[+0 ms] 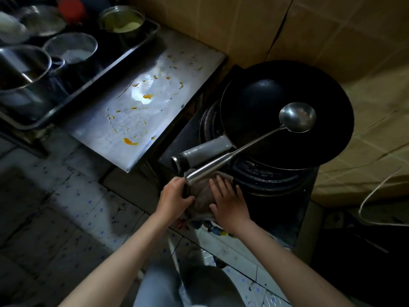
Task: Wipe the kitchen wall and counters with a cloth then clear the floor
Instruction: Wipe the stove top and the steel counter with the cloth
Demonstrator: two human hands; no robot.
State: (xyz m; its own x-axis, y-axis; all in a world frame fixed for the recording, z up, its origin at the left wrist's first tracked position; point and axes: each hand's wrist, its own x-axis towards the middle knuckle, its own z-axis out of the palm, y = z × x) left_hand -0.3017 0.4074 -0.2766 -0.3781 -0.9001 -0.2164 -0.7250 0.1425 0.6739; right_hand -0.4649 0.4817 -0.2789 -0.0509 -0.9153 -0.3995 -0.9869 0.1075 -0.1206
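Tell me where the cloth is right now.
In the head view, the cloth lies low and centre on the stove's front edge, between the left hand and right hand, under the ladle handle.

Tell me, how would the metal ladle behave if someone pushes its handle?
The ladle looks rigid steel, so it likely pivots whole. Its bowl sits in the wok while its handle overhangs the edge, so it may swing or tip out. Its smooth handle seems slippery.
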